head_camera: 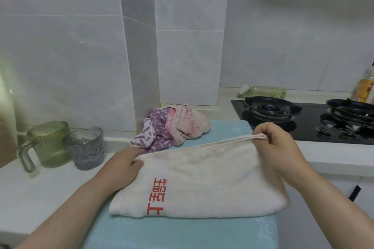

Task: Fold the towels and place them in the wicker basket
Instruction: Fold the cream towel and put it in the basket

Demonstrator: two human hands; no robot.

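White terry, folded double and printed with red characters, the towel [202, 184] lies on a pale blue mat [182, 232] spread over the counter [40, 188]. The left hand [125, 163] pinches its far left corner, fingers curled over the hem. The right hand [277, 143] grips the far right corner, the hem bunched between thumb and fingers (the near fold lies flat on the mat). Behind it, by the tiled wall, a purple patterned towel [153, 133] and a pink towel [188, 125] sit crumpled and touching. A green glass mug [50, 143] and a grey glass cup [87, 147] stand side by side at the left. A black gas hob [303, 119] sits to the right.
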